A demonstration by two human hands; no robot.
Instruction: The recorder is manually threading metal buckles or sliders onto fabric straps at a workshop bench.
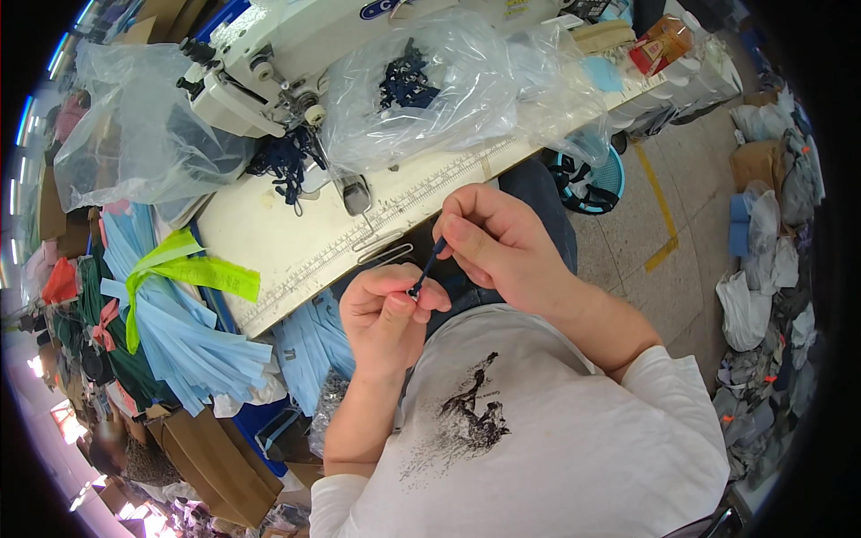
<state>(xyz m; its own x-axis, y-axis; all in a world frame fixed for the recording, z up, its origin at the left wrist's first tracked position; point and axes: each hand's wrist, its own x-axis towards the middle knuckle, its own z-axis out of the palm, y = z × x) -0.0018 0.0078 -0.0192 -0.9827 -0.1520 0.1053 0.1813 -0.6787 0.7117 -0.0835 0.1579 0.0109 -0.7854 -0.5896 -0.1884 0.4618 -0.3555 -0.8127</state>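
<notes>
A short, narrow navy fabric strip [430,266] stretches between my two hands, over my lap at the table's near edge. My left hand [384,314] pinches its lower end between thumb and fingers, where a small pale spot shows that I cannot make out. The upper end is in the closed fingers of my right hand [496,240]. Beyond my hands a white sewing machine [256,85] stands on the table, with a tangle of navy strips [289,166] beside its needle area. More navy pieces [408,79] lie on a clear plastic bag [475,85].
A ruler-marked white table edge [296,287] runs diagonally before me. Light blue fabric strips [170,309] and a neon green strip [202,269] hang at the left. Right of the table are a blue basket [605,179] on the floor and a drink bottle [664,45] on top.
</notes>
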